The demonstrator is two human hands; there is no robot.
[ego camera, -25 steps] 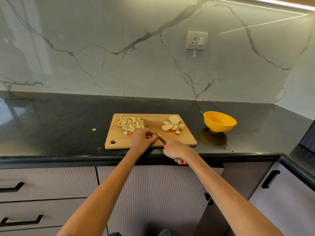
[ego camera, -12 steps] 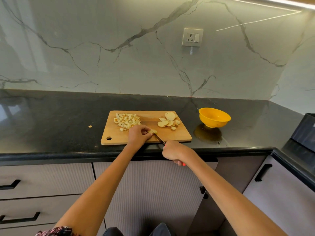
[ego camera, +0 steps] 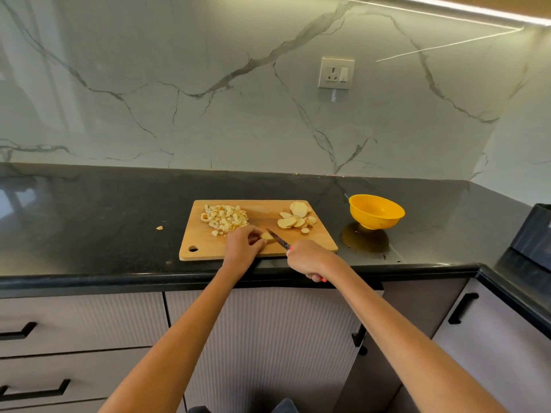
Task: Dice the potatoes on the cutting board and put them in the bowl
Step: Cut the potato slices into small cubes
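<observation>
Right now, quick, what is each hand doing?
Left hand: fingers curled over a potato piece, holding it on the cutting board.
Right hand: gripping the knife, blade at the piece.

The knife (ego camera: 278, 239) blade now rests across the potato slice (ego camera: 266, 236), cutting it.

Both forearms bare, no sleeves in frame. No watch, rings or bands visible on left hand (ego camera: 242, 248) or right hand (ego camera: 308, 259). Dark clothing at bottom edge, detail unclear.
</observation>
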